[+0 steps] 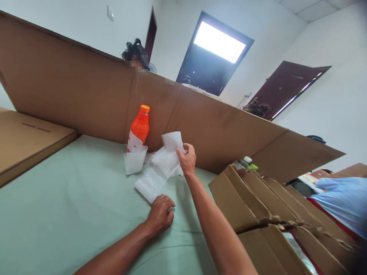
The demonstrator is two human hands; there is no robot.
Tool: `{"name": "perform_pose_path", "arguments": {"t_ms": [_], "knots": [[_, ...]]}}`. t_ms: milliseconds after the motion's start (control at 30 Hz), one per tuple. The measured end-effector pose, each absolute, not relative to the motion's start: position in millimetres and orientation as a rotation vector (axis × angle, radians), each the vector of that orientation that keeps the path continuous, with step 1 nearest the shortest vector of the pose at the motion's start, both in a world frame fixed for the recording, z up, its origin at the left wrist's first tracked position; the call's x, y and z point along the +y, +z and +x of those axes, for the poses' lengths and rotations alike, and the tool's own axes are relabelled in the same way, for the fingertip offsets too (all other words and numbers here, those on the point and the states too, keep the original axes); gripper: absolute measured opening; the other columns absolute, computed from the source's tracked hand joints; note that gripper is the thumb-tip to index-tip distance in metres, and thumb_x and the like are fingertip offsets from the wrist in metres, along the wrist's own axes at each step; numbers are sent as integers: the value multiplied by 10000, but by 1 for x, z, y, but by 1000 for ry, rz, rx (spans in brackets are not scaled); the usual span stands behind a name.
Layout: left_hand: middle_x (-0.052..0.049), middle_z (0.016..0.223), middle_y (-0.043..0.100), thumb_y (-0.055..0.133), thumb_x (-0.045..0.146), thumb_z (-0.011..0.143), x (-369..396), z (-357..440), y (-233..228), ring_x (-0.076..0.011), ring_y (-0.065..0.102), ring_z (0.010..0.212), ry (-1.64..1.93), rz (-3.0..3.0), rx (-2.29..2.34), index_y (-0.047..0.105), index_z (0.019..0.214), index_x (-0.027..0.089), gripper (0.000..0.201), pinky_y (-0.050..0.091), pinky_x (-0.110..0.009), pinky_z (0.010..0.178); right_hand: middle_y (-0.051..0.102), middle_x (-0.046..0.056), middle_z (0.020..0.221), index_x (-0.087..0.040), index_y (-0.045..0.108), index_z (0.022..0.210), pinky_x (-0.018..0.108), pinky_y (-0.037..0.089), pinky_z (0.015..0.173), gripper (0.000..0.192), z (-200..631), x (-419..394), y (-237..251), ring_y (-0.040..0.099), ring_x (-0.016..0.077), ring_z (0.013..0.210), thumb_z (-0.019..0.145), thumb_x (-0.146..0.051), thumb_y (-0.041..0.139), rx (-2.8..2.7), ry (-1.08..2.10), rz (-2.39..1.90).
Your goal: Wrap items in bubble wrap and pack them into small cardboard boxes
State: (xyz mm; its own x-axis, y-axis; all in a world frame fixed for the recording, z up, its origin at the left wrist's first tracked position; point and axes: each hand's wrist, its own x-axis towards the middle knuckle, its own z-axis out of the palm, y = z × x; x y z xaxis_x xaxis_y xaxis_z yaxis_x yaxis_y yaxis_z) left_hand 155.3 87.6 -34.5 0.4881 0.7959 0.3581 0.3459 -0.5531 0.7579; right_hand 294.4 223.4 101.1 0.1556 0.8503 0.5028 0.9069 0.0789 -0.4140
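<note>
My right hand pinches the edge of a white bubble-wrap bag between thumb and fingers and holds it raised over other pieces. Below it, another strip of bubble wrap lies on the green cloth. My left hand rests on the cloth at the near end of that strip, its fingers curled in and nothing showing in them; the palm side is hidden. Left of the pile stands an orange bottle with an orange cap. A folded white pouch covers the front of its base.
A tall cardboard screen runs along the back of the green-covered surface. A flat cardboard box lies at left. Open cardboard boxes stand at right, a capped bottle among them. People are partly visible beyond, one in a blue top.
</note>
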Motion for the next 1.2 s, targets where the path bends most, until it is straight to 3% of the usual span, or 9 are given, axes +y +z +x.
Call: {"name": "perform_pose_path", "arguments": {"t_ms": [100, 267, 367, 467, 600, 700, 867, 1033, 1200], "knots": [[-100, 982, 696, 560, 94, 717, 88, 157, -34, -271, 600, 1006, 960, 2118, 941, 683, 934, 186, 266, 451, -407, 898, 392, 206, 1563, -139, 470, 1451, 479, 375, 1100, 561, 260, 245, 75, 394, 336, 1404, 918, -287, 568, -1759, -158, -1798], [-112, 966, 695, 555, 110, 738, 89, 158, -32, -274, 595, 996, 937, 2108, 946, 689, 894, 182, 218, 457, -410, 896, 608, 144, 1390, -227, 670, 1235, 468, 433, 1005, 315, 238, 245, 31, 551, 322, 1248, 941, -213, 559, -1968, -99, -1870], [-115, 982, 697, 549, 106, 738, 89, 157, -31, -272, 593, 1017, 937, 2088, 937, 702, 931, 174, 255, 458, -409, 920, 569, 186, 1426, -187, 652, 1281, 497, 411, 1015, 348, 242, 240, 37, 530, 351, 1270, 951, -217, 543, -1974, -117, -1911], [-110, 958, 694, 554, 99, 717, 89, 157, -32, -273, 597, 998, 957, 2065, 933, 705, 923, 172, 265, 469, -411, 909, 548, 172, 1453, -172, 605, 1349, 487, 365, 1066, 396, 236, 230, 61, 498, 337, 1311, 969, -236, 517, -1973, -153, -1890], [-99, 942, 698, 582, 85, 684, 90, 161, -35, -278, 614, 979, 994, 2039, 932, 683, 886, 174, 243, 482, -416, 915, 751, 29, 1084, -257, 439, 1511, 314, 463, 917, 566, 196, 208, 80, 679, 205, 987, 960, -303, 558, -2183, -6, -1742], [-70, 879, 696, 564, 87, 742, 92, 167, -36, -244, 629, 856, 1007, 2013, 951, 652, 843, 187, 167, 506, -372, 814, 772, 10, 973, -269, 262, 1600, 308, 490, 813, 808, 161, 199, 75, 705, 229, 908, 889, -333, 642, -2447, 186, -1637], [-65, 822, 699, 566, 62, 722, 92, 167, -35, -245, 636, 818, 1027, 2016, 941, 625, 787, 190, 155, 501, -354, 770, 773, 83, 1011, -227, 679, 1232, 337, 494, 842, 366, 149, 201, 68, 707, 266, 971, 874, -209, 603, -2402, 237, -1698], [-108, 943, 713, 570, 64, 661, 91, 161, -35, -294, 623, 971, 1023, 2043, 908, 671, 859, 172, 248, 478, -424, 904, 731, 65, 1157, -230, 618, 1276, 319, 477, 941, 368, 182, 204, 87, 679, 207, 1054, 932, -203, 491, -2120, 224, -1677], [-116, 938, 695, 547, 74, 694, 89, 158, -35, -280, 599, 978, 1014, 2060, 920, 694, 904, 154, 268, 468, -415, 893, 736, 11, 833, -180, 624, 1168, 232, 516, 613, 314, 215, 229, 92, 675, 138, 624, 878, -218, 511, -1954, 406, -1670]]}}
